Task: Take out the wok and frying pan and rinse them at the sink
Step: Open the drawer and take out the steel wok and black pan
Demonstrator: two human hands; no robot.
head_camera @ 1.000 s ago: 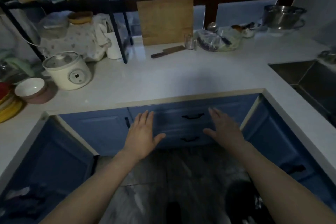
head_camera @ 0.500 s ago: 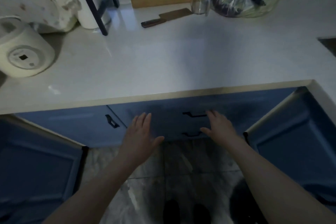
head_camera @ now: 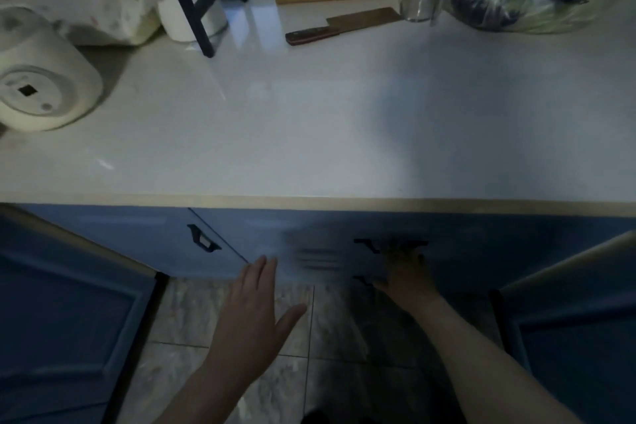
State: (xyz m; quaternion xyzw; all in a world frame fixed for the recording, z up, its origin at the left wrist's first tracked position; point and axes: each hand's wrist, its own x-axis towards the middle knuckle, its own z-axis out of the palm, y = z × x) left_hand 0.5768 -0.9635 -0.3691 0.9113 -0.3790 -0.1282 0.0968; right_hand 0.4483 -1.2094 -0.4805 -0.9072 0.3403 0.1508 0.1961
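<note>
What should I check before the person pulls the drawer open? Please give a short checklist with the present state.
1. Right hand at the upper drawer handle: ok, fingers reach it.
2. Grip closed around that handle: cannot tell, it is dark and blurred.
3. Left hand away from the drawer front: ok, it is open and holds nothing.
4. Space on the floor in front of the drawer: ok, only the arms are there.
5. Wok and frying pan located: not ok, neither is visible.
6. Cleaver far from the counter edge: ok.

We can read no words, brands or numbers anywhere here. At nine o'clock, the white cooker (head_camera: pixel 41 79) shows a round panel whose marks are too blurred to read.
</note>
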